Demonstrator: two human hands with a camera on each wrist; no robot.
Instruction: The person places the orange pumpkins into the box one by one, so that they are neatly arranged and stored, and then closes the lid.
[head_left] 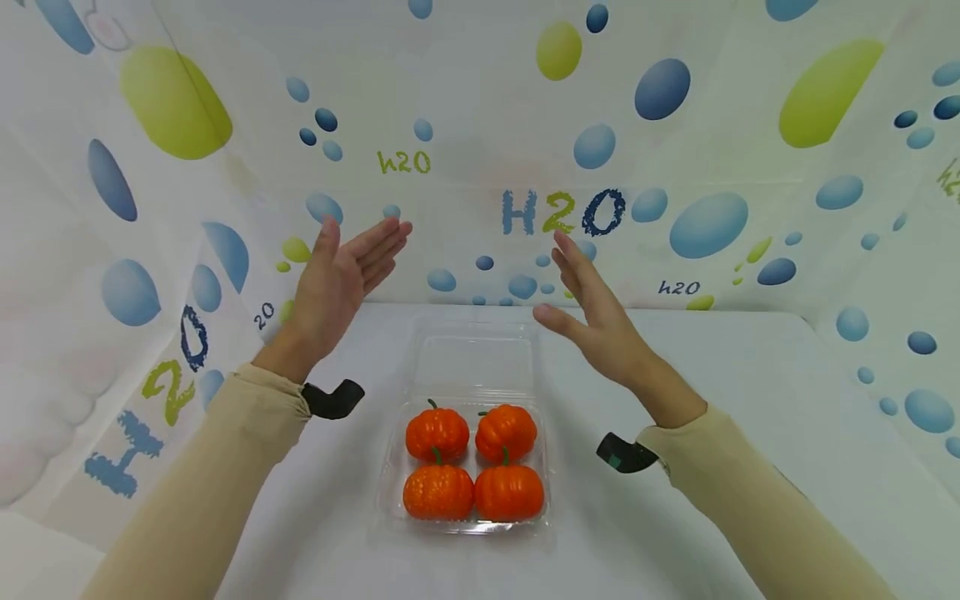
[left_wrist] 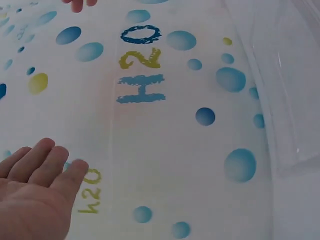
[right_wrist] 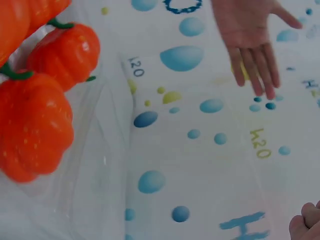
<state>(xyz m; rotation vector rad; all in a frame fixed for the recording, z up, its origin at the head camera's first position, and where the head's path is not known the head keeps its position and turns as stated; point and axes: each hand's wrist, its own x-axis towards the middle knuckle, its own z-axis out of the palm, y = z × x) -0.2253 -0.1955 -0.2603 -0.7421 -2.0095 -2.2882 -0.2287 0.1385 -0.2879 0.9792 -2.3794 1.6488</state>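
A clear plastic clamshell box (head_left: 474,527) lies on the table with its lid (head_left: 472,358) folded back toward the wall. Several small orange pumpkins (head_left: 508,493) with green stems fill its base in two rows. My left hand (head_left: 330,287) is raised beyond the box on the left, fingers straight, palm turned inward, holding nothing. On the other side my right hand (head_left: 600,321) is lifted too, thumb apart from straight fingers, also holding nothing. The right wrist view has the pumpkins (right_wrist: 32,127) at its left edge and the open left palm (right_wrist: 247,35) at the top.
A white tabletop (head_left: 720,367) runs back to a wall covering (head_left: 465,92) printed with blue and green bubbles and H2O lettering. The same covering continues at both sides. Dark wrist straps (head_left: 333,400) stick out from both beige sleeves.
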